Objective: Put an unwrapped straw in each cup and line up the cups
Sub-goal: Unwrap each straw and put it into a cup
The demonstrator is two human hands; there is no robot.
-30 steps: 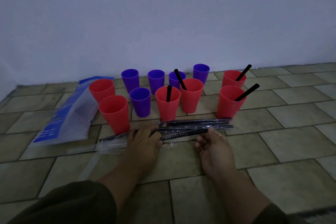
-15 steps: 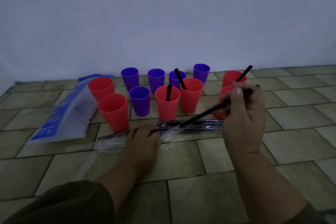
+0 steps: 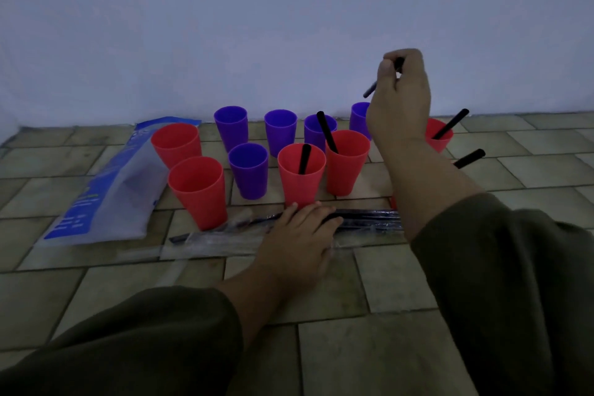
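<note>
**Right hand had a bare straw up over the back-row purple cup**

Nearest me, the left hand (image 3: 299, 235) lay flat, fingers straight, pressing on the wrapped straws (image 3: 366, 219), which ran left to right across the floor (image 3: 385, 283) just in front of the red cups (image 3: 300, 170). Further back and higher, the right hand (image 3: 400, 100) was curled round a black straw (image 3: 369, 92). The straw was tilted, its free end pointing down and to the left. That end sat just above the purple cup (image 3: 359, 117), which was half hidden behind the wrist. My guess is the right hand only needed to stand the straw up and lower it in. The left hand was well away from that cup.
</note>
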